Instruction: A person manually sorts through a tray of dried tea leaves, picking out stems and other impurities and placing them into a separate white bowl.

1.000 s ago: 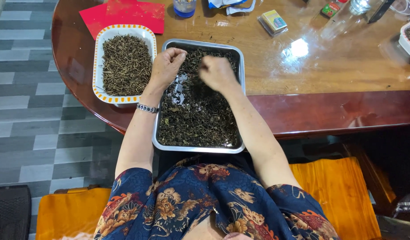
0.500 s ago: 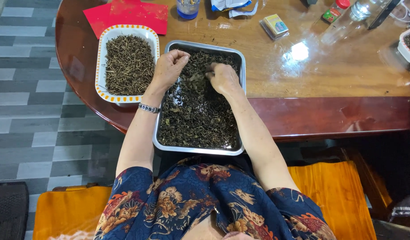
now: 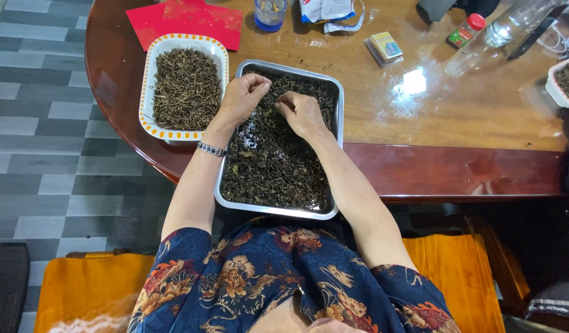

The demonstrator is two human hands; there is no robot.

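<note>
Since 0.5 s ago our right hand [image 3: 303,113] has drawn in toward the left hand [image 3: 240,98]; both now sit close together over the far end of the metal tray [image 3: 340,132], near but apart. Compared with 1 s ago, the right hand has dropped from a raised, blurred position onto the leaves. The view has also shifted a little, so the tray sits further right in the frame.

Left hand: fingers curled, tips pressed together on a small pinch of dried leaves [image 3: 272,163]. Right hand: fingers bunched, tips pinching at the leaves below; whether a piece is held we cannot tell.

The leaves fill the tray, which overhangs the table [image 3: 457,117] edge toward our lap.

Packages: 1 small flat box [image 3: 384,47], yellow and blue, in clear wrap, beyond the tray to the right; 1 crumpled white-and-blue packet [image 3: 326,11] at the far edge; 1 small bottle with a red cap [image 3: 466,32]; 2 red paper sheets [image 3: 186,20] behind the white dish [image 3: 150,80].

Materials: tray is shiny steel, rectangular, with rounded corners; dish is white with an orange-dotted rim, heaped with thin brown stems [image 3: 186,89]; tabletop is glossy lacquered wood; leaves are dark, crinkled and loose
</note>
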